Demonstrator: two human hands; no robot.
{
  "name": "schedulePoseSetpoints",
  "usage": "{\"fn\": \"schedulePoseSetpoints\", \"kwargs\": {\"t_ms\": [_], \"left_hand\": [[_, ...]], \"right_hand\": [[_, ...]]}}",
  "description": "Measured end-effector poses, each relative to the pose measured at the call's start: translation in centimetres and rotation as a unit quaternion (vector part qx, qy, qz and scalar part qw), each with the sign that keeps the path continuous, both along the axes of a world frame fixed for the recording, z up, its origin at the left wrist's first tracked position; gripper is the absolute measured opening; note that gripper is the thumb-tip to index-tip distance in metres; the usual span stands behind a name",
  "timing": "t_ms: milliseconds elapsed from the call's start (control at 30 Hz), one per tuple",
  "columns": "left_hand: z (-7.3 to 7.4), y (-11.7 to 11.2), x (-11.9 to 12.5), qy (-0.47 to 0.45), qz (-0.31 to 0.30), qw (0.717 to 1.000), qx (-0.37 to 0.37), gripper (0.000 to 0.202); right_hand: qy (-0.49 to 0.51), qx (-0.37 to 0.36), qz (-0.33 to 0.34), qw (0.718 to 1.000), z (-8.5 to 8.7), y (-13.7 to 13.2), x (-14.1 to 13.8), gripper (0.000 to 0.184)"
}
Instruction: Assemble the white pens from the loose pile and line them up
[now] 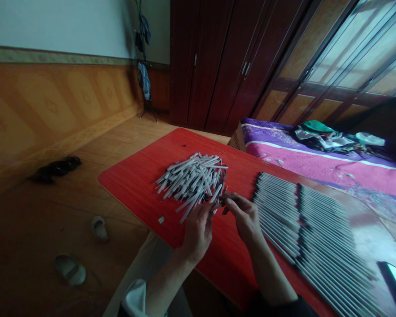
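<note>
Head view, hands [198, 233] [246, 218] at heaped white tubes [191, 182], red tabletop [135, 189]

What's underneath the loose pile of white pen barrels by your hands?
The loose pile of white pen barrels lies on the red tabletop, which shows around its edges. The surface directly beneath is covered, so anything under the pile cannot be seen.

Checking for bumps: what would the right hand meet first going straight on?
Probably the loose heap of white sticks, just ahead of the right hand; the left hand lies close by, so depth is unclear.
</note>
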State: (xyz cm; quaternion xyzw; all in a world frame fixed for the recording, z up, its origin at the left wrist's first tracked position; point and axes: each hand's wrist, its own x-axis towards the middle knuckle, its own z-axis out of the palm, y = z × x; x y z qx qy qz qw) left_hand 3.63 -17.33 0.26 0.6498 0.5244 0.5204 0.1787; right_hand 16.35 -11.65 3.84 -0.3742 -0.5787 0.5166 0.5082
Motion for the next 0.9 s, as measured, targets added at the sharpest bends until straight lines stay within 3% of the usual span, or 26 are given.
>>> {"fn": "schedulePoseSetpoints", "kwargs": {"t_ms": [133, 333, 433, 600, 767, 900], "left_hand": [[0.01, 0.01, 0.02, 0.003, 0.011, 1.000, -0.011, 0.028], [-0.08, 0.06, 0.08, -0.008, 0.005, 1.000, 0.006, 0.029], [-0.07, 0.09, 0.05, -0.008, 0.008, 1.000, -0.008, 0.028], [-0.04, 0.07, 0.07, -0.004, 0.001, 1.000, -0.013, 0.028], [-0.07, 0.05, 0.13, 0.002, 0.008, 1.000, -0.011, 0.029], [-0.09, -0.01, 0.12, 0.010, 0.009, 1.000, -0.010, 0.027]], "right_hand": [[0.008, 0.014, 0.023, 1.000, 0.01, -0.02, -0.02, 0.015], [-0.010, 0.003, -0.025, 1.000, 0.05, 0.01, -0.06, 0.015], [0.011, 0.004, 0.000, 1.000, 0.02, 0.09, 0.06, 0.019], [-0.009, 0.018, 0.005, 1.000, -0.03, 0.09, 0.06, 0.009], [0.001, -0.002, -0.003, 1.000, 0.14, -0.02, 0.03, 0.021], [-0.009, 0.015, 0.012, 1.000, 0.15, -0.01, 0.04, 0.011]]}}
